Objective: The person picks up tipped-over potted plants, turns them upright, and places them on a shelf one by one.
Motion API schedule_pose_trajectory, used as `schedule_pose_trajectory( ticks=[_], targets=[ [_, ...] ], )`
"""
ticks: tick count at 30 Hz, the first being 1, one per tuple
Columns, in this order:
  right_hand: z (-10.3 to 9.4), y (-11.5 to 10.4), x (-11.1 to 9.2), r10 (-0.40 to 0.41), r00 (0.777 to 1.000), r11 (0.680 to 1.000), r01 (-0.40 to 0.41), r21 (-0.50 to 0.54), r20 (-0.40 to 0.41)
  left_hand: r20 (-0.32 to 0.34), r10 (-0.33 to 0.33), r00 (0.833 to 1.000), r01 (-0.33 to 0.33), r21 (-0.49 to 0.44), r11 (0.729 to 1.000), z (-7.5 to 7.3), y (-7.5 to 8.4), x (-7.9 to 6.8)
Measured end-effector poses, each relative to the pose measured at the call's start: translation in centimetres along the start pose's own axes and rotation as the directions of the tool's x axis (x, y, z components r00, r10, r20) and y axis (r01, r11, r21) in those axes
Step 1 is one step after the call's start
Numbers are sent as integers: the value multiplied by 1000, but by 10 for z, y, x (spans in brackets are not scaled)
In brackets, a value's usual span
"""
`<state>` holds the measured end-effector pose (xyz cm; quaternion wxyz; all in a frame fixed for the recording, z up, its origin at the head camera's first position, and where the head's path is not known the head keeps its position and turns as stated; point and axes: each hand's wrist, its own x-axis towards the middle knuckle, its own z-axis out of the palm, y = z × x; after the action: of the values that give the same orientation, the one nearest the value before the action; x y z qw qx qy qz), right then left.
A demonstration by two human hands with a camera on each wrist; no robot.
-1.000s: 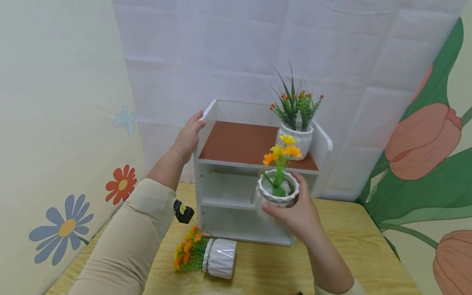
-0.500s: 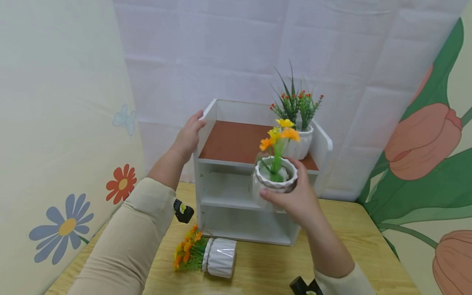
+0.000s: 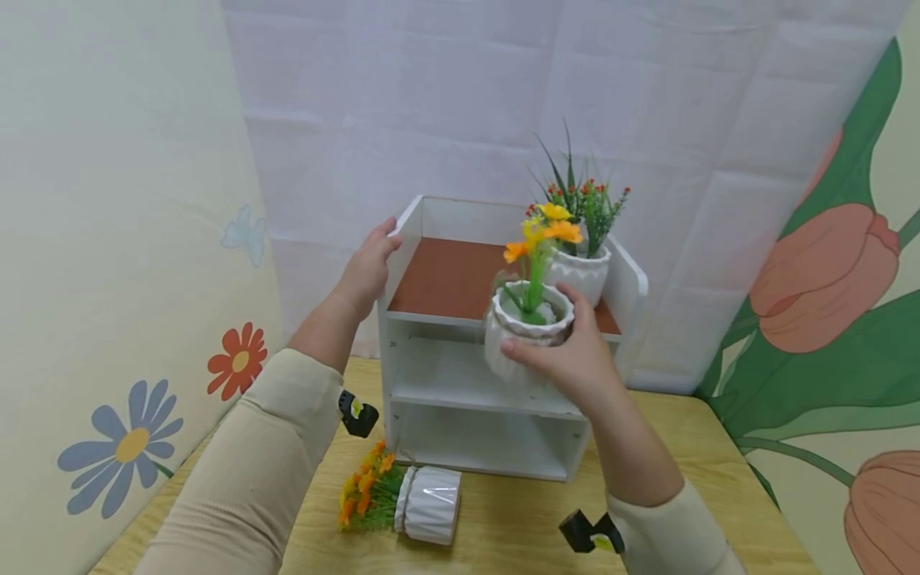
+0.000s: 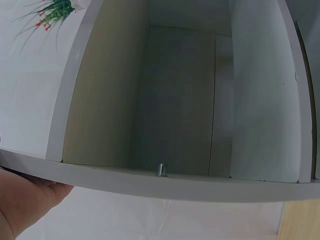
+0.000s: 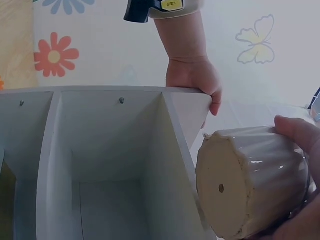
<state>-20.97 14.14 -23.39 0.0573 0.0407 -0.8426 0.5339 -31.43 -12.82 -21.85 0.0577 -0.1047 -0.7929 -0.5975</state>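
Observation:
My right hand point(image 3: 585, 355) grips a white flowerpot point(image 3: 519, 343) of yellow and orange artificial flowers point(image 3: 542, 231), upright in front of the shelf's top board. Seen from the right wrist, the pot's unglazed base point(image 5: 222, 187) shows a small drain hole. My left hand point(image 3: 368, 267) holds the upper edge of the left side panel of a small white shelf unit point(image 3: 460, 399). Its fingers curl over that edge in the right wrist view. A second white flowerpot point(image 3: 578, 275), with red flowers and grass blades, stands at the right of the brown top board point(image 3: 453, 275), partly hidden behind the held one.
Another white flowerpot point(image 3: 431, 505) with orange flowers lies on its side on the wooden table point(image 3: 517, 527), in front of the shelf unit. A white cloth point(image 3: 460, 104) hangs behind. Flower-printed walls point(image 3: 180, 239) stand at both sides.
My right hand has raised the held flowerpot and moved it slightly left, from in front of the shelves up to the top board's front edge. The left hand has stayed in place.

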Motion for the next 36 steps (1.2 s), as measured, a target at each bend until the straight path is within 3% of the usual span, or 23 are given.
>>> schedule_pose_trajectory(
  ticks=[8,19,27,36],
  targets=[
    [5,-11,9,-21,1000,1000,21,-22,5,1,2,1000,-2,0,1000,-1,-3,1],
    [12,-19,30,15,1000,1000,-15,-11,-23,-7,3,1000,-3,8,1000,0,-3,3],
    [19,-22,49,-33,997,999,35,34,-65,-6,1,1000,-1,7,1000,-1,-4,4],
    [23,-24,67,38,995,999,-38,-2,-93,-11,4,1000,-4,21,1000,0,-5,4]
  ],
)
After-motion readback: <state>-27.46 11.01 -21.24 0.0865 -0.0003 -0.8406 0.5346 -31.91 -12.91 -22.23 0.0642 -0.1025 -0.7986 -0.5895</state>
